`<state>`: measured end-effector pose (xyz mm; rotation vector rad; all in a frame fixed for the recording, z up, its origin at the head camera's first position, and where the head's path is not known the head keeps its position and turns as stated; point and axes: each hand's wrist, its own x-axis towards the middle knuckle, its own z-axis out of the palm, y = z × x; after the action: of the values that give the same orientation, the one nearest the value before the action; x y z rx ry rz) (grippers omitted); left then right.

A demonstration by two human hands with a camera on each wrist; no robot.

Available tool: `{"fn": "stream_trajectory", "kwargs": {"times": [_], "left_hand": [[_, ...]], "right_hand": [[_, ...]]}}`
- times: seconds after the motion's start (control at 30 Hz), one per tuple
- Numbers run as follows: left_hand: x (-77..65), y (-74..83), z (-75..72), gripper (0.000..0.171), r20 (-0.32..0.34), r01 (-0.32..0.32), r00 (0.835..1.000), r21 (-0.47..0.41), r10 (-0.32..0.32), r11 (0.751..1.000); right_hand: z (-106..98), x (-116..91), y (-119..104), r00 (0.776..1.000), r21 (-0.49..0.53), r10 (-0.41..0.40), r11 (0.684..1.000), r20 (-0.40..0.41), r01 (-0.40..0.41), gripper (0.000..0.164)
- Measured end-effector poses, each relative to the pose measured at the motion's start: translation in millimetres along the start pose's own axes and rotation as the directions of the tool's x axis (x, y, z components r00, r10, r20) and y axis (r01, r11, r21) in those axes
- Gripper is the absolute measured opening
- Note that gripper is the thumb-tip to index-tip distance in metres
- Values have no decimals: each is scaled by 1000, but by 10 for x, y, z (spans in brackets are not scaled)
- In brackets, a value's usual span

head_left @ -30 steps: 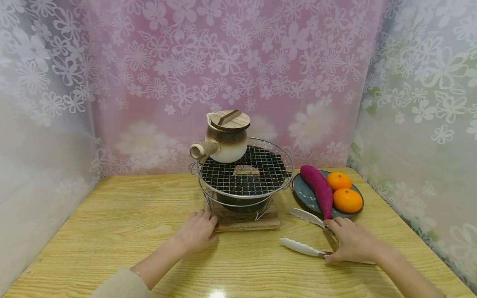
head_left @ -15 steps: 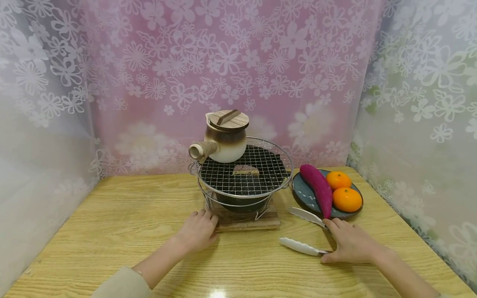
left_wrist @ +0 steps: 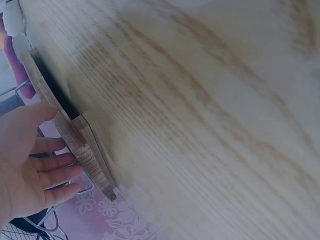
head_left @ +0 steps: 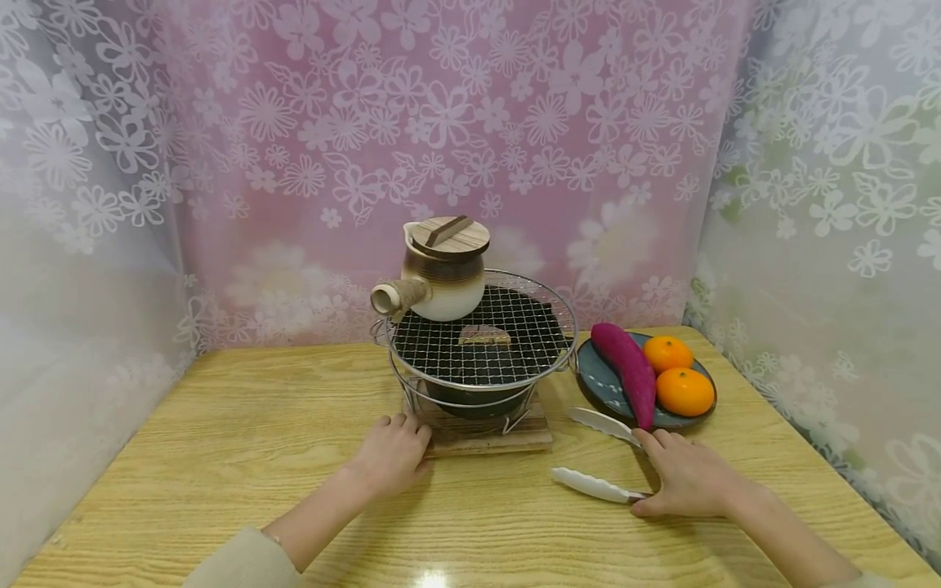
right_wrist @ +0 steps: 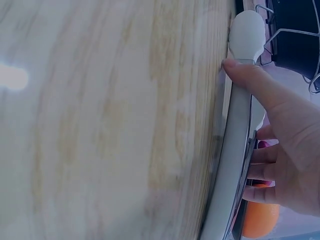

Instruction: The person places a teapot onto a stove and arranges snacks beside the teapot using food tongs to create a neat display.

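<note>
My left hand [head_left: 391, 456] rests at the left front corner of the wooden board [head_left: 488, 443] under the grill. In the left wrist view its fingers [left_wrist: 61, 161] are loosely extended along the board's edge. My right hand [head_left: 693, 475] spans a pair of white-tipped tongs [head_left: 594, 486] lying spread on the table. The right wrist view has the thumb on one arm of the tongs and the fingers by the other side. Behind that hand, a dark blue plate [head_left: 599, 382] bears a purple sweet potato [head_left: 625, 371] and two oranges [head_left: 685, 392].
On the board stands a dark stove [head_left: 478, 402] in a wire frame, topped by a round wire grill [head_left: 515, 347]. A side-handled clay pot [head_left: 447, 282] with a wooden lid sits on the grill's back left. Floral curtains [head_left: 470, 122] enclose the wooden table [head_left: 257, 425].
My right hand has slid slightly left along the tongs, toward their white tips. The left hand stays at the board, and the view shifts a little.
</note>
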<state>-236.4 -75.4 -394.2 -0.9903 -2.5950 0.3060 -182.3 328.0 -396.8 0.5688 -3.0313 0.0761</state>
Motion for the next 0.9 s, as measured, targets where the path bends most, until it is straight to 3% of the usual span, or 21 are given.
{"fn": "stream_trajectory", "kwargs": {"times": [0.4, 0.73, 0.9], "left_hand": [[0, -2, 7, 37, 6, 0, 1000, -37, 1, 999], [-13, -6, -14, 36, -1, -14, 1000, -44, 14, 999], [-19, -10, 3, 35, -15, -24, 1000, -33, 23, 999]], "right_hand": [[4, -13, 19, 1000, 5, 9, 1000, -7, -9, 100], [-139, -46, 27, 999, 50, -19, 999, 45, 16, 104], [-224, -66, 44, 999, 65, 16, 998, 32, -18, 104]]}}
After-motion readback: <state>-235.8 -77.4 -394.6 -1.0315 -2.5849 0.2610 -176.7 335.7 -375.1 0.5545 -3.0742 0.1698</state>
